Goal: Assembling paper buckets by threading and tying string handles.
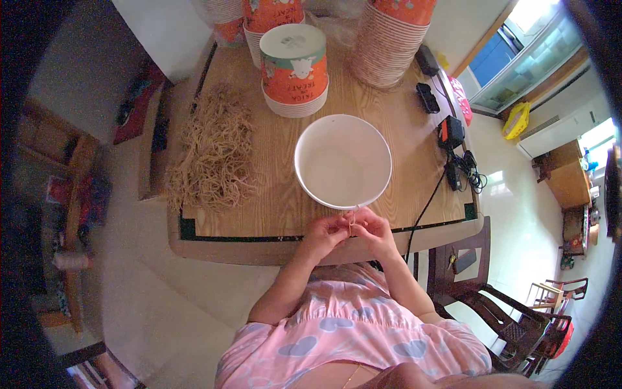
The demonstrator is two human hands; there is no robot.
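Rubber band (pixel 350 223): tan, pinched between the fingertips of left hand (pixel 326 232) and right hand (pixel 374 232), just below frame centre, at the near edge of the desk (pixel 414 139). Desk: wood-grain, dark border line; pale tiled floor around. White paper bowl (pixel 343 161): centre, empty, just above the hands. Orange printed bowl stacks (pixel 293 68) (white undersides up): top centre. Loose pile of bands (pixel 214 150): upper left.

1. The tall stacks of orange-and-white paper cups (pixel 395 39) are cut off by the top edge.
2. The thin tan band (pixel 350 223) pinched between both hands is too small to identify.
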